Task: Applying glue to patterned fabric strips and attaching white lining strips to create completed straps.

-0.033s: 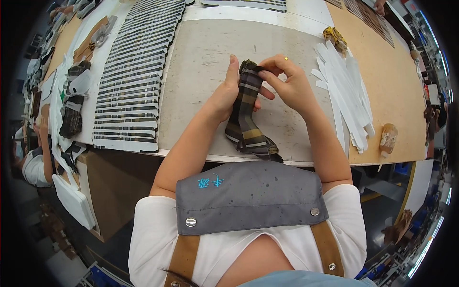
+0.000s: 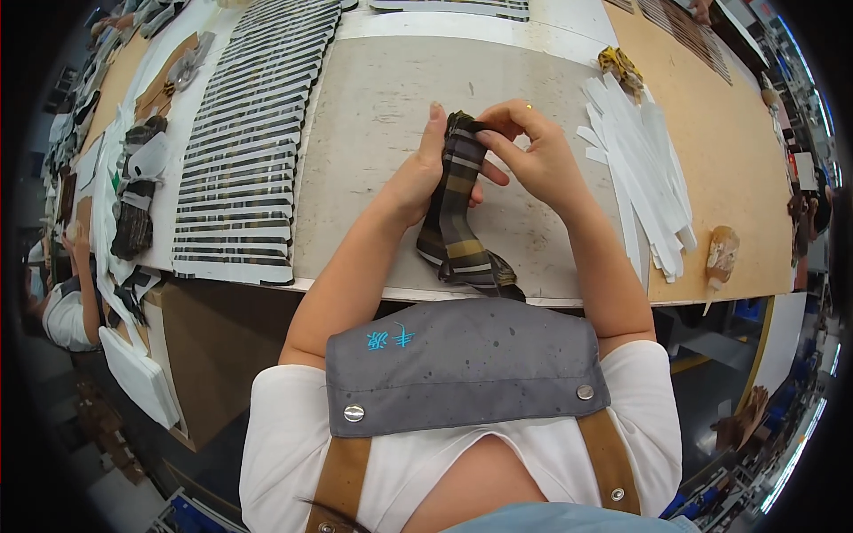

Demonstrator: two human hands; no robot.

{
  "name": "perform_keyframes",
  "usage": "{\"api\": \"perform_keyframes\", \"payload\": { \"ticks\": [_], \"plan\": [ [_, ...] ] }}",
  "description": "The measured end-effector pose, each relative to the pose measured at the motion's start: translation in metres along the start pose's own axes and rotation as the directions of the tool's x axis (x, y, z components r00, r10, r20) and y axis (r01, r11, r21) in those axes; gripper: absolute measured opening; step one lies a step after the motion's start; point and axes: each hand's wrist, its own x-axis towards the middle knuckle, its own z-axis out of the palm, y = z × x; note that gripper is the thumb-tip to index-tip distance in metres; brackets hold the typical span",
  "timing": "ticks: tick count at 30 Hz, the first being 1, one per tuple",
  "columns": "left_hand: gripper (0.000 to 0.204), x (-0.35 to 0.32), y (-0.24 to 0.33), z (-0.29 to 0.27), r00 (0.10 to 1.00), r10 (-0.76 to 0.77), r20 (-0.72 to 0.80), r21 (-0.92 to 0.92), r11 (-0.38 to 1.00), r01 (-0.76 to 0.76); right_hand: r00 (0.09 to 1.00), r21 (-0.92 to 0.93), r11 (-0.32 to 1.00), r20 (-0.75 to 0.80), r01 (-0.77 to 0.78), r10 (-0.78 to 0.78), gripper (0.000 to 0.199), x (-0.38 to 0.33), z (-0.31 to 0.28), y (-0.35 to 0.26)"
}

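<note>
A folded bundle of striped fabric strips (image 2: 459, 191) in black, grey and olive stands upright between my hands. Its lower end bends and rests near the table's front edge. My left hand (image 2: 420, 178) is closed round the bundle's left side, thumb pointing up along it; fingertips show past the bundle's right side. At the top, the thumb and index finger of my right hand (image 2: 539, 160) pinch the upper right edge of the fabric. The ends of some fingers are hidden behind the cloth.
On the left lie long rows of striped fabric pieces with white strips (image 2: 240, 169). White strips (image 2: 644, 169) are heaped on the right, near a yellow cloth bundle (image 2: 620, 69) and a glue bottle (image 2: 721, 256). Far left are a dark fabric bundle (image 2: 135, 222) and another person's arm (image 2: 84, 275).
</note>
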Motion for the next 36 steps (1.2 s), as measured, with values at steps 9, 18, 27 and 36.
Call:
{"api": "perform_keyframes", "payload": {
  "ticks": [9, 18, 27, 36],
  "plan": [
    [0.034, -0.003, 0.006, 0.002, 0.988, 0.152, 0.002, 0.152, 0.977, -0.15, 0.975, 0.186, 0.98, -0.194, -0.073, 0.109, 0.045, 0.002, 0.013, 0.01],
    [0.053, -0.003, 0.015, -0.009, 0.818, 0.515, -0.256, -0.202, 0.799, -0.567, 0.833, 0.241, 0.881, 0.495, -0.406, 0.248, 0.019, -0.01, 0.02, -0.016],
    [0.049, 0.0, 0.014, -0.036, 0.833, 0.482, -0.27, -0.363, 0.75, -0.552, 0.794, 0.042, 0.926, 0.531, -0.374, 0.296, 0.022, -0.007, -0.008, -0.009],
    [0.033, -0.018, 0.016, -0.035, 0.721, 0.467, -0.512, 0.092, 0.865, -0.494, 0.901, -0.091, 0.952, 0.305, -0.294, 0.307, 0.014, -0.047, -0.062, 0.0]
  ]
}}
